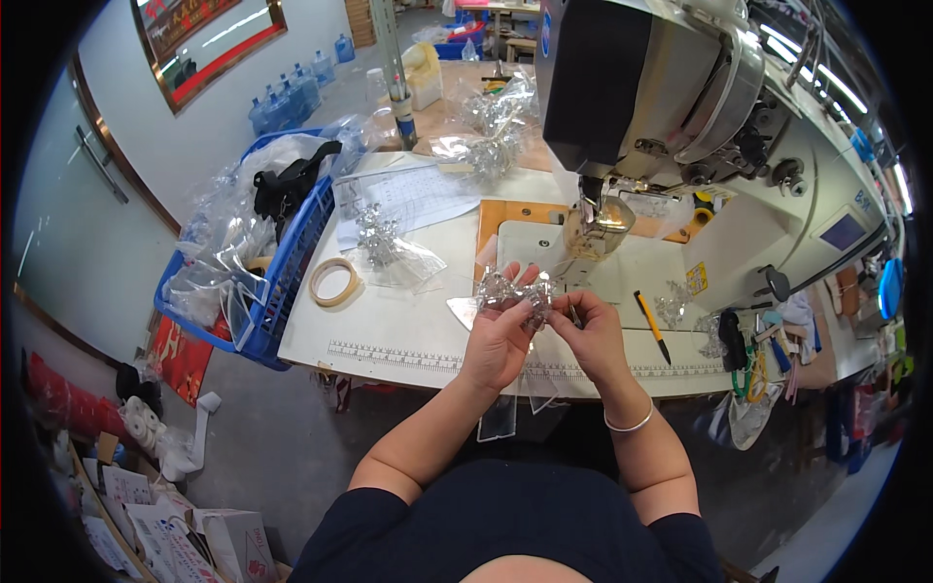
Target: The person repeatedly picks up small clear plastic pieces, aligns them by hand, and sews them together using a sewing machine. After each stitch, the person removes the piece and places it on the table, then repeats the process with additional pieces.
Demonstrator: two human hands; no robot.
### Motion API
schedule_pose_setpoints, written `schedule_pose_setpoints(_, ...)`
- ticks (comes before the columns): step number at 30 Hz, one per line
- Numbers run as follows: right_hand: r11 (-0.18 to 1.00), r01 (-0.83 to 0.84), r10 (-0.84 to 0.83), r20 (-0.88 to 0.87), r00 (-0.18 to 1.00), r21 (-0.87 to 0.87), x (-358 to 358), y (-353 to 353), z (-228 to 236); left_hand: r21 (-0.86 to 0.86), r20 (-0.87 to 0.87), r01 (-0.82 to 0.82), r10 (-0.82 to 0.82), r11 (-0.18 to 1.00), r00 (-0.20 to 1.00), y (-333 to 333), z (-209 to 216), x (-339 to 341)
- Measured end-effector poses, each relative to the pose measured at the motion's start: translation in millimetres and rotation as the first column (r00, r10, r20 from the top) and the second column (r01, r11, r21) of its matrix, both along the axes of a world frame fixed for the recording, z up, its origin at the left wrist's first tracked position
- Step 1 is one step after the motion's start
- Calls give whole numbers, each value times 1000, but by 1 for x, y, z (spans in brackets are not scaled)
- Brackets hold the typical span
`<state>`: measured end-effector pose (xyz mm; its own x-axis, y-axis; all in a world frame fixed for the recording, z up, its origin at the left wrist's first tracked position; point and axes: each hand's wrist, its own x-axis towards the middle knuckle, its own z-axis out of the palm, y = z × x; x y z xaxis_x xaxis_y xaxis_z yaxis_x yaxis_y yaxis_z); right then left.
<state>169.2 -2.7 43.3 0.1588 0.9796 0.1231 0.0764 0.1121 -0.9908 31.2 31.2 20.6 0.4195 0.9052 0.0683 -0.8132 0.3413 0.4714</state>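
Note:
Above the front of the white sewing table, my left hand [497, 342] holds a crumpled, shiny silver bow-like piece [512, 291] of clear film, its thumb pressed on top. The fingertips of my right hand [590, 336] pinch the right side of the same piece. Clear strips [499, 420] hang over the table's front edge below my hands. Just beyond stands a sewing machine [671, 107], with its needle area [595, 223] behind and right of the piece. A second silver bunch [377, 233] with clear film lies to the left.
A tape roll [334, 282] sits at the table's left, beside a blue basket [309, 228] of plastic film. A printed ruler strip [394, 357] runs along the front edge. An orange-and-black pen [652, 327] and scissors [756, 374] lie right. More silver film [491, 126] is piled behind.

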Motion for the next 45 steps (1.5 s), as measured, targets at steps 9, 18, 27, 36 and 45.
schedule_pose_setpoints(9,997,46,-50,69,996,56,-1,-2,-5,20,-15,-16,16,1000,1000,-1,-3,0)
schedule_pose_setpoints(18,930,271,-325,215,921,247,13,-9,-16,-74,-13,-120,119,990,993,9,-10,3)
schedule_pose_setpoints(27,747,-345,-434,810,395,568,-3,-8,19,20,23,-13,12,1000,1000,1,-16,0)
schedule_pose_setpoints(36,701,-360,-516,786,339,616,-3,-14,10,20,19,3,-3,1000,1000,-2,-20,-1)
schedule_pose_setpoints(45,609,-365,-638,708,303,704,1,-32,17,296,95,40,-72,954,993,-18,-18,1)
